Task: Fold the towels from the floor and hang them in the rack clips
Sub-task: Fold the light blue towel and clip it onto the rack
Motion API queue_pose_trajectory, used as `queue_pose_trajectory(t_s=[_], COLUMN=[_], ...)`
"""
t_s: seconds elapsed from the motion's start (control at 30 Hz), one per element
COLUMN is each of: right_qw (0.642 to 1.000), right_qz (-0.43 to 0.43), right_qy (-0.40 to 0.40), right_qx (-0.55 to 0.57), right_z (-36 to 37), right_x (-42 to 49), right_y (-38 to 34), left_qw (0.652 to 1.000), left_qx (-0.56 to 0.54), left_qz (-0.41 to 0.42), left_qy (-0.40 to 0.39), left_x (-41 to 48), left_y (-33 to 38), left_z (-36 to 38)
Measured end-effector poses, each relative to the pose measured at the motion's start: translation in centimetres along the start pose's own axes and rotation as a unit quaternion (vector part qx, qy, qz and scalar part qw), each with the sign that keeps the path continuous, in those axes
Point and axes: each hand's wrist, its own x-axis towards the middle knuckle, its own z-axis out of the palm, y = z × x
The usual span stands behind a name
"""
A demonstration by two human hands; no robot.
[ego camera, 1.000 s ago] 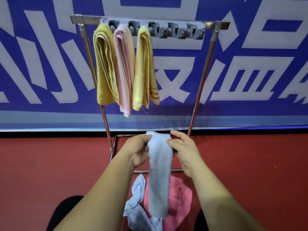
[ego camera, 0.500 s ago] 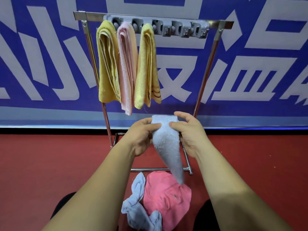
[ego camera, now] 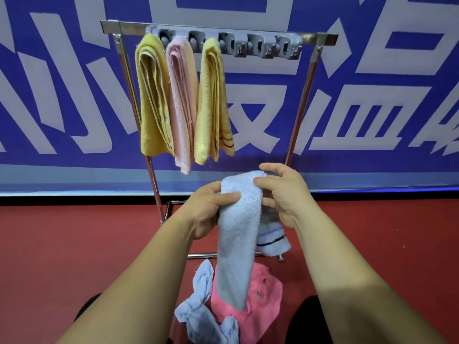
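Observation:
A folded light blue towel (ego camera: 237,244) hangs in a long strip between both hands. My left hand (ego camera: 211,209) pinches its upper left edge, thumb across the front. My right hand (ego camera: 285,194) grips its top right, and a striped end of the towel (ego camera: 273,240) dangles behind below that hand. The metal rack (ego camera: 301,105) stands just beyond, with a grey clip bar (ego camera: 263,45) along its top. A yellow towel (ego camera: 154,95), a pink towel (ego camera: 182,103) and another yellow towel (ego camera: 213,100) hang from the left clips. The right clips hold nothing.
On the red floor below my hands lie a crumpled pink towel (ego camera: 263,299) and a twisted light blue towel (ego camera: 201,306). A blue and white banner wall (ego camera: 372,108) stands close behind the rack. Dark knees show at the bottom corners.
The blue towel was lifted toward the rack, then lowered a little; it now hangs straight again, and a striped end has come into view behind my right hand.

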Motion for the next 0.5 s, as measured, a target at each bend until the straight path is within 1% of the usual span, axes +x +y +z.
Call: queue_pose_trajectory(t_s=[0.13, 0.3, 0.4, 0.5], right_qw=[1.0, 0.999, 0.998, 1.0], right_qz=[0.015, 0.006, 0.022, -0.011], right_qy=[-0.022, -0.034, -0.048, -0.023], right_qx=[-0.012, 0.019, -0.023, -0.014], right_z=[-0.1, 0.1, 0.8, 0.9], right_x=[-0.2, 0.0, -0.4, -0.2], right_y=[0.1, 0.3, 0.7, -0.2], left_qw=[1.0, 0.998, 0.999, 0.999], left_qx=[-0.016, -0.055, -0.043, -0.021], left_qz=[-0.003, 0.003, -0.006, -0.012], left_qy=[-0.007, -0.003, 0.019, 0.026], left_x=[0.2, 0.2, 0.5, 0.5], left_y=[0.1, 0.8, 1.2, 1.7], left_z=[-0.3, -0.2, -0.1, -0.2])
